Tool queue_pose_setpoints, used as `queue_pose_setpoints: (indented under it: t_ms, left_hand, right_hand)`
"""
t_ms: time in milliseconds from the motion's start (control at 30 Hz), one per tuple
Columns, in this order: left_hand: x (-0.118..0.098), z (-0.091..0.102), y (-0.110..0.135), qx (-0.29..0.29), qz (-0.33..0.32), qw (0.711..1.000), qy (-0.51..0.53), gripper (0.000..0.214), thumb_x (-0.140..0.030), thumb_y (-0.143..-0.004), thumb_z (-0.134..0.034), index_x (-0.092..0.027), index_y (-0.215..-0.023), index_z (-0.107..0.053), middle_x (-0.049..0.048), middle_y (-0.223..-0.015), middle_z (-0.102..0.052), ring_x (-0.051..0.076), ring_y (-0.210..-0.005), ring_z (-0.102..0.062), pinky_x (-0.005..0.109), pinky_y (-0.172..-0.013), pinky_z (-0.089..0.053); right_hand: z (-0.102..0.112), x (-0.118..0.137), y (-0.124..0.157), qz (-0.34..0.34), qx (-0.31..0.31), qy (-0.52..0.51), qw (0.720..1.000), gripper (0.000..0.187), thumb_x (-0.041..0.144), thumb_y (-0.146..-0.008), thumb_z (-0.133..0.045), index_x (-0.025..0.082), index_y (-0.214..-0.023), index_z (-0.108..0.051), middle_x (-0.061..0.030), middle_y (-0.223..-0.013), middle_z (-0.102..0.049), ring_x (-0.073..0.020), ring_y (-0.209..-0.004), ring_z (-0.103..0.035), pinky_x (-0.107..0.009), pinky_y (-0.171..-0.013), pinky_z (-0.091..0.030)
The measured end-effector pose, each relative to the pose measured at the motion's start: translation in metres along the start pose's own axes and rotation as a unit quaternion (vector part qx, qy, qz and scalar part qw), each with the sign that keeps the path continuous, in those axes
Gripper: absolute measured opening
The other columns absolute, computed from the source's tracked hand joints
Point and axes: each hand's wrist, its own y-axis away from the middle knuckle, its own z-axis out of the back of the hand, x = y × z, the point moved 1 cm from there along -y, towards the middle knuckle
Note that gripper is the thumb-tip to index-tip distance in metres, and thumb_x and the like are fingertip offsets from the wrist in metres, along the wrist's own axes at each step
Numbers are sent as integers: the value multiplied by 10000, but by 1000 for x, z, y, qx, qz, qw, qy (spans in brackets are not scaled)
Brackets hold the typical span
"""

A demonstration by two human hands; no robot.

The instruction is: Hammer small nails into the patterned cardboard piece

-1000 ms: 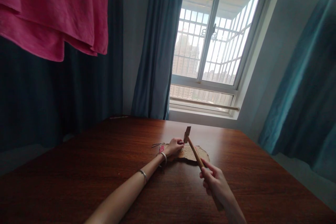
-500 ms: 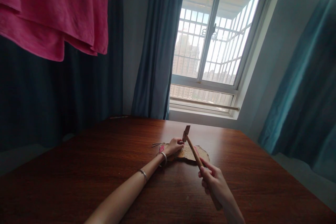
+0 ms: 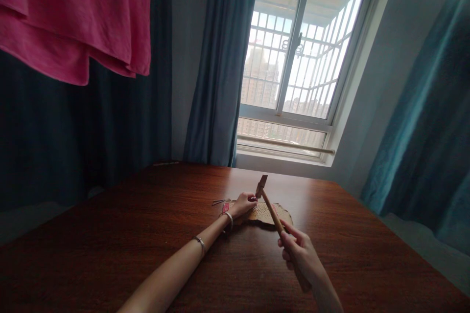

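Note:
My right hand (image 3: 299, 249) is wrapped round the wooden handle of a hammer (image 3: 272, 212). The hammer's head is raised close above my left fingertips. My left hand (image 3: 243, 204) rests on a tan piece with a dotted surface (image 3: 266, 212), its fingers pinched together near the far edge. Whatever they pinch is too small and too hidden to make out. The tan piece lies flat, with pink patches and a dark, uneven near edge. Just left of it are some thin metal rods (image 3: 219, 202).
The brown wooden table (image 3: 110, 249) spreads to both sides. Behind it stand a blue curtain (image 3: 220, 68) and a barred window (image 3: 286, 78). A pink cloth (image 3: 73, 19) hangs at the upper left, and another curtain (image 3: 414, 122) is on the right.
The hammer's head has shifted very slightly to the right. My left hand and the tan piece stay where they were.

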Motion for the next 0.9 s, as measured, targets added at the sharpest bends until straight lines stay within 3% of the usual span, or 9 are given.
queue_pose_setpoints:
  t_ms: [267, 433, 533, 667, 900]
  left_hand:
    - [2, 0, 0, -4, 6, 1000, 2, 221, -277, -680, -539, -110, -769, -654, 43, -753, -666, 159, -720, -578, 228, -654, -413]
    - [6, -1, -2, 3, 8, 1000, 10, 218, -253, -671, -545, -102, -778, -661, 63, -771, -676, 164, -736, -598, 231, -664, -433]
    - [8, -1, -2, 2, 8, 1000, 13, 220, -243, -667, -541, -99, -780, -663, 68, -779, -678, 167, -743, -603, 238, -677, -440]
    - [8, -2, -3, -1, 19, 1000, 13, 219, -236, -660, -539, -104, -785, -663, 63, -785, -680, 171, -762, -607, 245, -694, -448]
    - [12, -3, -3, -4, 7, 1000, 24, 219, -246, -662, -541, -106, -779, -662, 69, -790, -680, 173, -759, -616, 235, -672, -456]
  right_hand:
    - [7, -1, 0, -3, -19, -6, 1000, 755, 493, -645, -664, 154, -1276, -425, -3, -659, -564, -71, -420, -440, -176, -328, -313]
    - [28, -10, -3, 27, -117, 77, 990, 675, 474, -681, -610, 119, -1239, -475, -20, -643, -597, -73, -386, -416, -185, -330, -267]
    - [50, -22, -8, 34, -195, 219, 955, 582, 438, -695, -576, 105, -1171, -553, -50, -642, -648, -129, -431, -506, -235, -409, -364]
    - [79, -32, -13, 20, -268, 375, 887, 435, 380, -703, -544, 158, -1064, -644, -107, -805, -703, -255, -770, -633, -289, -647, -452]
    - [92, -30, -9, -31, -262, 478, 838, 444, 355, -750, -448, 178, -1127, -604, -132, -953, -684, -287, -931, -612, -319, -731, -440]
